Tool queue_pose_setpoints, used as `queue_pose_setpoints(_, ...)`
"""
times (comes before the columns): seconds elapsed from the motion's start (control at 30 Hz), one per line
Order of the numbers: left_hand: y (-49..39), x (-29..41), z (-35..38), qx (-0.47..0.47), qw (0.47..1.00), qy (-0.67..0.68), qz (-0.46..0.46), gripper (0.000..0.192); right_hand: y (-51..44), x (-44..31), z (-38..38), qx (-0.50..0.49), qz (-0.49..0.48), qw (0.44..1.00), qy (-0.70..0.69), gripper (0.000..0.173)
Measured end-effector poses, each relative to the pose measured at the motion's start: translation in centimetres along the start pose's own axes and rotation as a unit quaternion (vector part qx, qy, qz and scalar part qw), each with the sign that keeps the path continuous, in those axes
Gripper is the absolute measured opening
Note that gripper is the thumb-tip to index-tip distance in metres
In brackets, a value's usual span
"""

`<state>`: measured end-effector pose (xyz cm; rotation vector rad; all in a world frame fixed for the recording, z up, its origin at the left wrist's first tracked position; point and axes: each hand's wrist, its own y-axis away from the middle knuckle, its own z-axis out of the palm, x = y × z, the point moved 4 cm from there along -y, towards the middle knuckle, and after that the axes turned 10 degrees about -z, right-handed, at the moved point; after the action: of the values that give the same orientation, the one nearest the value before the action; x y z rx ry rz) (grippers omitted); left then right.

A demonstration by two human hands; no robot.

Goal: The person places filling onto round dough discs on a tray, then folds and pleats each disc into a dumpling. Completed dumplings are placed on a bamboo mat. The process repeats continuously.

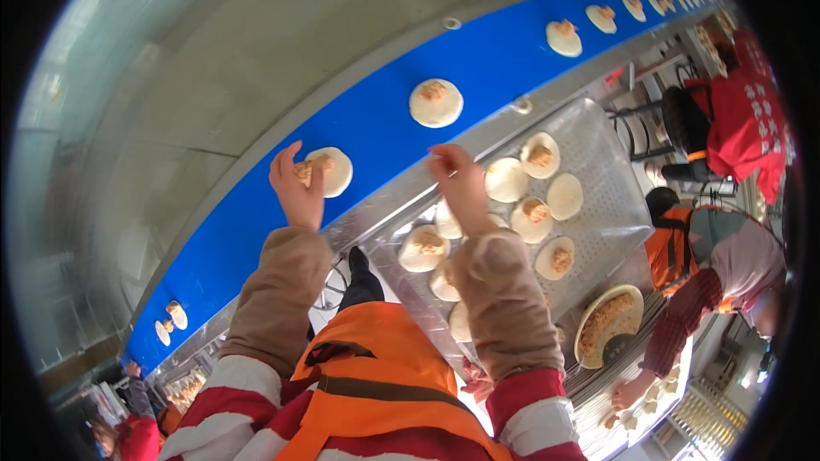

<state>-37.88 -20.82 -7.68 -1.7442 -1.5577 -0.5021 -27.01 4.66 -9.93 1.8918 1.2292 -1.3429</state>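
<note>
My left hand (pixel 298 189) is over the blue conveyor belt (pixel 378 128), at the left side of a round flat dough piece (pixel 339 173). Its thumb and fingers are apart around a clump of crumbly orange-brown filling (pixel 314 169); whether they grip it I cannot tell. My right hand (pixel 462 182), slightly blurred, hovers above the near edge of a perforated metal tray (pixel 602 173). Its fingers are curled in, with nothing visible in them. Several dough rounds lie on this tray, some topped with filling (pixel 540 155). Another filled round (pixel 435 104) lies further along the belt.
More filled rounds (pixel 564 38) line the belt's far right end. A bowl of filling (pixel 608 326) with a dark scraper (pixel 618 349) stands right of the tray. A co-worker's arm (pixel 682 323) reaches down at lower right. Another person in red (pixel 743 121) is further off.
</note>
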Motion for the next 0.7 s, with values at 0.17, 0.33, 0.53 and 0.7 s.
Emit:
queue_pose_setpoints(0.17, -0.6, -10.6, -4.1, -0.249, 0.967, 0.057, -0.025, 0.04, 0.2, -8.6, 17.3, -0.174, -0.308, 0.928, 0.118, 0.035)
queue_pose_setpoints(0.33, 0.9, -15.5, -9.2, -0.183, 0.978, 0.043, -0.088, 0.028, 3.1, -10.6, 26.1, -0.38, -0.238, 0.867, 0.218, 0.028)
queue_pose_setpoints(0.53, 3.3, -21.0, -14.5, -0.202, 0.916, 0.177, -0.298, 0.023, 7.2, -13.3, 31.5, -0.318, -0.154, 0.905, 0.238, 0.032)
queue_pose_setpoints(0.7, 4.0, -23.1, -17.8, -0.197, 0.922, 0.15, -0.297, 0.023, 9.5, -16.1, 34.5, -0.203, -0.205, 0.929, 0.233, 0.039)
